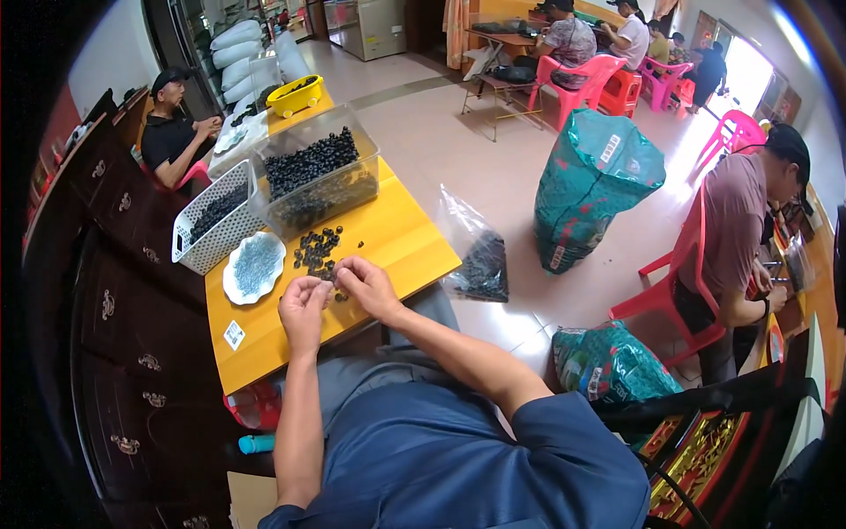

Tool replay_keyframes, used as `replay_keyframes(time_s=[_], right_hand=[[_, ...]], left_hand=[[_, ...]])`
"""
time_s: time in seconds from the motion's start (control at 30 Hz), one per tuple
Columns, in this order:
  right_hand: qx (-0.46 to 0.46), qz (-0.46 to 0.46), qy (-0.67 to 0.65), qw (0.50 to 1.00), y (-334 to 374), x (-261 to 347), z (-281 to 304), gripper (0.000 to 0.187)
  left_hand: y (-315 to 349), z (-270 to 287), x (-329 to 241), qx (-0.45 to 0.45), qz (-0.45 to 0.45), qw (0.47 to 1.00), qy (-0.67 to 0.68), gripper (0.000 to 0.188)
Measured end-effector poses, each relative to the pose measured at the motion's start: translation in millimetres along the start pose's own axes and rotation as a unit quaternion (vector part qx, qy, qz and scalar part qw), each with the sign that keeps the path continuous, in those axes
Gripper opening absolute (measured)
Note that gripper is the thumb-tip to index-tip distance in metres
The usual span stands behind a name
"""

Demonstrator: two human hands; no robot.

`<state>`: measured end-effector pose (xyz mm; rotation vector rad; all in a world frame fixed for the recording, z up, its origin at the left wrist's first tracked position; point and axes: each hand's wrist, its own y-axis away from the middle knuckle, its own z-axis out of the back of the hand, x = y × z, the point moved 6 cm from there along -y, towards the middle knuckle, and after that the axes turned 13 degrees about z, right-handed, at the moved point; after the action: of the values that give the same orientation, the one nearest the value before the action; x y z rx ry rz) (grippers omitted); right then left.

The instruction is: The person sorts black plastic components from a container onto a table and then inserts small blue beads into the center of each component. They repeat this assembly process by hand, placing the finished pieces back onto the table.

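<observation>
My left hand (pixel 304 309) and my right hand (pixel 370 288) meet above the near edge of the yellow table (pixel 407 249). Both are closed in a pinch with the fingertips almost touching; whatever sits between them is too small to make out. Just beyond the fingers lies a loose spread of small black parts (pixel 315 249). A white scalloped plate (pixel 231 286) holding small pale, clear pieces (pixel 256 264) is left of my hands. Behind it stand a white perforated basket (pixel 196 249) and a clear plastic bin (pixel 366 189), both containing more black parts (pixel 308 163).
A clear bag of black parts (pixel 480 264) rests on the floor right of the table. Green sacks (pixel 590 189) stand further right. Dark drawers (pixel 123 309) line the left side. Co-workers sit at the far left, at the right on a pink chair (pixel 679 273), and at the back.
</observation>
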<state>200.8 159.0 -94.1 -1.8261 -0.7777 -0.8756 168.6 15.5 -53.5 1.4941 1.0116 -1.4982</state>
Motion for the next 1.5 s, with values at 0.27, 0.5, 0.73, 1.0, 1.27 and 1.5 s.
replay_keyframes(time_s=[0.27, 0.5, 0.73, 1.0, 1.27, 1.5], right_hand=[[0.126, -0.201, -0.217, 0.947, 14, 7, -25, 0.028], [0.128, -0.237, -0.314, 0.911, 16, 4, -32, 0.025], [0.15, -0.21, -0.265, 0.929, 15, 1, -27, 0.022], [0.147, -0.213, -0.215, 0.942, 19, -11, -25, 0.025], [0.156, -0.183, -0.103, 0.965, 0, 0, -4, 0.024], [0.146, -0.175, -0.058, 0.972, -2, 12, -1, 0.019]], left_hand=[[8, 4, -20, -0.045, -0.093, 0.995, -0.009, 0.01], [8, -3, -17, -0.011, -0.094, 0.996, 0.011, 0.011], [7, 4, -11, -0.013, -0.056, 0.997, -0.046, 0.012], [19, 8, -23, -0.03, -0.129, 0.98, -0.151, 0.011], [7, -6, -36, -0.02, -0.152, 0.971, -0.184, 0.01], [1, -4, -22, -0.034, -0.133, 0.982, -0.128, 0.006]])
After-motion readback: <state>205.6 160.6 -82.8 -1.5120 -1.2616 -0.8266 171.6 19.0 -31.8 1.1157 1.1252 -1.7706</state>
